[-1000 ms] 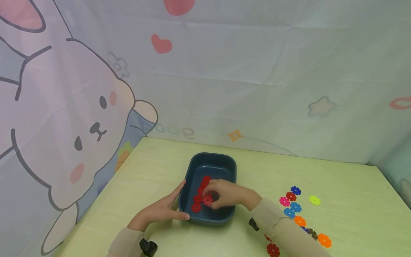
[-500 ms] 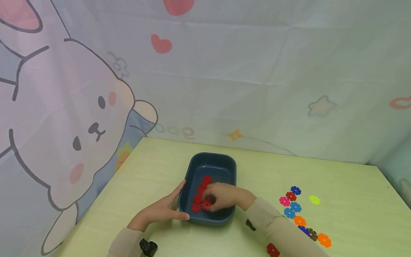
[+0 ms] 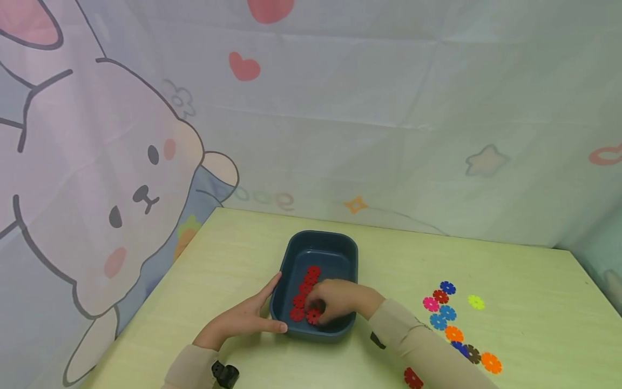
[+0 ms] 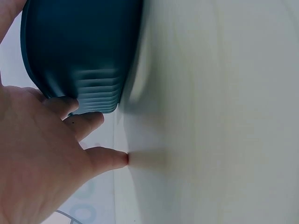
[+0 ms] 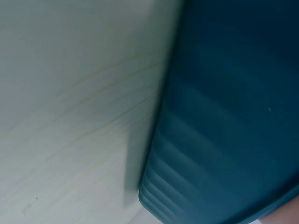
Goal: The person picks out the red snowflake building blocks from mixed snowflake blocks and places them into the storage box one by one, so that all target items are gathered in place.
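Inside the dark blue bin (image 3: 318,336), my right hand (image 3: 335,298) pinches a red interlocking disc (image 3: 313,316) between thumb and fingers, low near the bin floor. Several more red notched discs (image 3: 305,288) lie in a rough row to its left. My left hand (image 3: 245,317) rests against the bin's near left corner, thumb on the front wall and fingers straight along the left side. In the left wrist view its fingers (image 4: 88,122) touch or lie close to the bin's ribbed outer wall (image 4: 96,88). The right wrist view shows mostly the bin's outer wall (image 5: 210,140), which hides the pinch.
On the pale yellow-green table (image 3: 413,259), several loose discs lie to the right: blue (image 3: 447,288), pink (image 3: 430,304), orange (image 3: 491,363), brown (image 3: 472,354) and yellow (image 3: 476,302). A red disc (image 3: 413,377) lies by my right sleeve. A printed cloth (image 3: 340,108) hangs behind the table.
My right hand has moved slightly toward the near side of the bin and lower, carrying the pinched red disc with it. The left hand and the bin have stayed in place.
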A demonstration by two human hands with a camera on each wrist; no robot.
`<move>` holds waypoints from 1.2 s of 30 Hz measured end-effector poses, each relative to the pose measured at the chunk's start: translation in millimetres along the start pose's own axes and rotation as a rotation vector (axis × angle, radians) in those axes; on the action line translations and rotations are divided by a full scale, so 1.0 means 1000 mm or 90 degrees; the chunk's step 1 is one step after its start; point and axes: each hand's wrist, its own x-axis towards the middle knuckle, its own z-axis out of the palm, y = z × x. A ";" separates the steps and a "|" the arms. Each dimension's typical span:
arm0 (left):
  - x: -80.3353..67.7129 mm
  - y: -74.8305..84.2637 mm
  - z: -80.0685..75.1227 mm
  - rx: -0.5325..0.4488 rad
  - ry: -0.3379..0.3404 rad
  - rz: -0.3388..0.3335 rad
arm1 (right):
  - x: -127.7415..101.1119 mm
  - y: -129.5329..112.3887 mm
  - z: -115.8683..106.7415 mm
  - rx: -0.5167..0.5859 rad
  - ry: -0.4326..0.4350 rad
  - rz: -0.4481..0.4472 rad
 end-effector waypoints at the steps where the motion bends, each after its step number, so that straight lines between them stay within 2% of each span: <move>1: 0.000 0.000 0.000 -0.001 0.000 0.000 | 0.000 0.000 0.000 0.001 -0.002 0.001; 8: -0.001 0.001 -0.001 -0.002 -0.001 0.004 | -0.001 -0.003 -0.002 0.001 -0.001 0.009; 19: -0.003 0.001 -0.001 0.002 0.000 0.007 | -0.011 -0.002 -0.009 0.036 0.053 -0.013; 26: -0.004 0.002 -0.001 -0.002 -0.003 0.009 | -0.039 -0.003 -0.022 0.065 0.126 -0.040; 36: -0.004 0.002 -0.001 -0.005 -0.006 0.003 | -0.087 0.009 -0.031 0.123 0.180 0.019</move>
